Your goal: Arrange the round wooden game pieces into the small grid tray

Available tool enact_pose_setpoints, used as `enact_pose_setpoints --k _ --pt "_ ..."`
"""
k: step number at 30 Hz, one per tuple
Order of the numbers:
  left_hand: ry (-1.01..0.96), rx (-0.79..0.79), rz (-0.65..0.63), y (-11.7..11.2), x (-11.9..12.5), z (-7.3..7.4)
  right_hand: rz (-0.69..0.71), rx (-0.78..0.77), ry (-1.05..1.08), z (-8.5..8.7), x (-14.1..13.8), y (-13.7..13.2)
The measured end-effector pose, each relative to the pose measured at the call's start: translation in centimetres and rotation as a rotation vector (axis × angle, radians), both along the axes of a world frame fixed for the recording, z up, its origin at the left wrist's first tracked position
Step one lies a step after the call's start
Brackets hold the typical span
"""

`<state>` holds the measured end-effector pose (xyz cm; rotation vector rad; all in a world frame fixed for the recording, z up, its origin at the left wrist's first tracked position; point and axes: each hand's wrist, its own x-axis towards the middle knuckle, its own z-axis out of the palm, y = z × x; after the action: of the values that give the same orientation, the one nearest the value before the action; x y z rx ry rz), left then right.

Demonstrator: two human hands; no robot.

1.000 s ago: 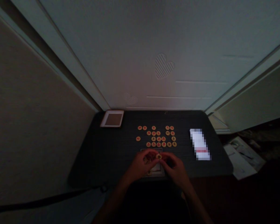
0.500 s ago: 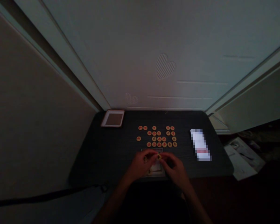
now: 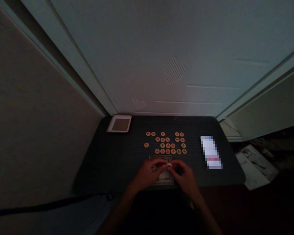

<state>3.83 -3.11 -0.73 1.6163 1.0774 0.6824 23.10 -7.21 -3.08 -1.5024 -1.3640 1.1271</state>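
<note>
Both my hands meet over a small pale tray (image 3: 164,176) at the near edge of a dark table (image 3: 107,163). My left hand (image 3: 148,174) curls over the tray's left side, fingers bent. My right hand (image 3: 183,176) pinches a round pale game piece (image 3: 169,165) between thumb and fingertips, right where the two hands touch. Just beyond the hands, several round wooden game pieces (image 3: 167,145) with red and dark marks lie flat in loose rows. The scene is very dim.
A square framed lid or box (image 3: 119,124) lies at the table's far left corner. A blurred white packet (image 3: 210,152) rests on the right side. A pale door with heart marks (image 3: 175,69) stands behind the table. Papers (image 3: 256,166) lie on the floor at right.
Both hands stay over the tray with little movement. The piece at my fingertips now shows a paler face than before.
</note>
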Motion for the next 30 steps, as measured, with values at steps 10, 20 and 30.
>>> enact_pose_setpoints --k 10,20,30 --pt "-0.012 0.015 -0.021 -0.3 -0.1 -0.1 -0.021 -0.006 -0.008 0.1 -0.2 -0.2" --pt "-0.037 0.029 0.022 -1.0 0.3 -0.5 0.001 0.004 -0.037 0.6 -0.5 -0.2" --pt "-0.042 0.008 0.048 -1.4 0.2 -0.3 0.029 0.037 -0.045 0.7 -0.7 -0.8"
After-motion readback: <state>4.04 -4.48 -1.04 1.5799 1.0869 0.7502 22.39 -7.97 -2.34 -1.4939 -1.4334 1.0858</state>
